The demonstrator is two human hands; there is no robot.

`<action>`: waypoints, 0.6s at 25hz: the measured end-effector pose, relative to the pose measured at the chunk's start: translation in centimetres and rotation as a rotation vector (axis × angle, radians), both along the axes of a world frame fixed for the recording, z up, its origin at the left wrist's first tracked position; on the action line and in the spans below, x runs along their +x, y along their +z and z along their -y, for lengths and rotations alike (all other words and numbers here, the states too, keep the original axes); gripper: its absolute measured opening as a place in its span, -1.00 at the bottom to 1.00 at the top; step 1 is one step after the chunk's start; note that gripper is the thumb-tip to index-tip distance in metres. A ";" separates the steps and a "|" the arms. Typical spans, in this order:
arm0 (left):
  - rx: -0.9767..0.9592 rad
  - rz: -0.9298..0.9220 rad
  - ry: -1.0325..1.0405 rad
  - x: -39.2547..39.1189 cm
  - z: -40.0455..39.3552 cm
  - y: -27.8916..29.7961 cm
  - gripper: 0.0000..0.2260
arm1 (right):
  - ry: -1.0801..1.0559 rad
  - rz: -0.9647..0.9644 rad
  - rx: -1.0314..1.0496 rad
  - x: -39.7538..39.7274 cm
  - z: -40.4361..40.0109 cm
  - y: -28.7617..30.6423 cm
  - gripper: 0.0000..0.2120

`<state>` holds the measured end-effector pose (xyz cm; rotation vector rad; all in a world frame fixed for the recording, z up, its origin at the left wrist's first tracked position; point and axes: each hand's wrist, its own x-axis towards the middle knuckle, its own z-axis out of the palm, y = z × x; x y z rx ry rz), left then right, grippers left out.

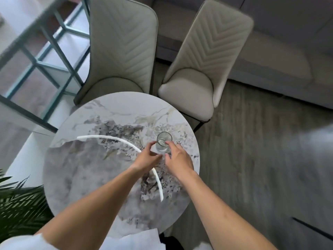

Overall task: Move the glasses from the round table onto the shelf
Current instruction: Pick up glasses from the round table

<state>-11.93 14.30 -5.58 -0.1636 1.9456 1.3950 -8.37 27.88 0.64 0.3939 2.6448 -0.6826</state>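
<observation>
One clear drinking glass (163, 141) stands upright on the right part of the round marble table (93, 165). My left hand (147, 158) wraps its left side, fingers on the wall and thumb near the base. From the right, my right hand (178, 157) holds it, index finger high by the rim and thumb low. The glass's lower part is hidden between my two hands. The shelf (45, 56), a dark metal frame with pale boards, stands at the far left beyond the table.
Two beige padded chairs (122, 51) (203, 69) stand right behind the table, with a grey sofa (288, 33) behind them. A green plant (19, 201) is at the lower left. Wood floor (261, 159) lies to the right. A white curved reflection (115, 139) crosses the tabletop.
</observation>
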 end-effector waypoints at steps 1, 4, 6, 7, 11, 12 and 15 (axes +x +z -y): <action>-0.006 -0.002 0.000 -0.2 -0.2 -0.3 -0.42 | 0.007 0.000 0.015 -0.2 0.1 -0.4 -0.61; -0.012 -0.006 0.011 -0.5 -0.5 -1.3 -0.42 | 0.014 -0.057 0.048 -0.9 0.4 -1.4 -0.74; 0.000 0.002 0.027 -0.3 -0.4 -1.4 -0.43 | 0.038 -0.106 0.077 -1.2 0.6 -1.4 -0.81; 0.005 0.002 0.040 -0.2 -0.2 -1.2 -0.44 | 0.065 -0.127 0.088 -1.2 0.9 -1.2 -0.83; -0.015 -0.019 0.152 0.8 1.8 -0.3 -0.42 | 0.187 -0.198 0.078 -0.6 3.3 0.5 -0.83; -0.005 -0.033 0.199 1.2 2.7 -0.1 -0.43 | 0.226 -0.213 0.066 -0.2 4.2 1.0 -0.83; -0.056 -0.127 0.336 4.4 6.3 1.4 -0.43 | 0.365 -0.270 -0.002 1.7 7.1 2.3 -0.82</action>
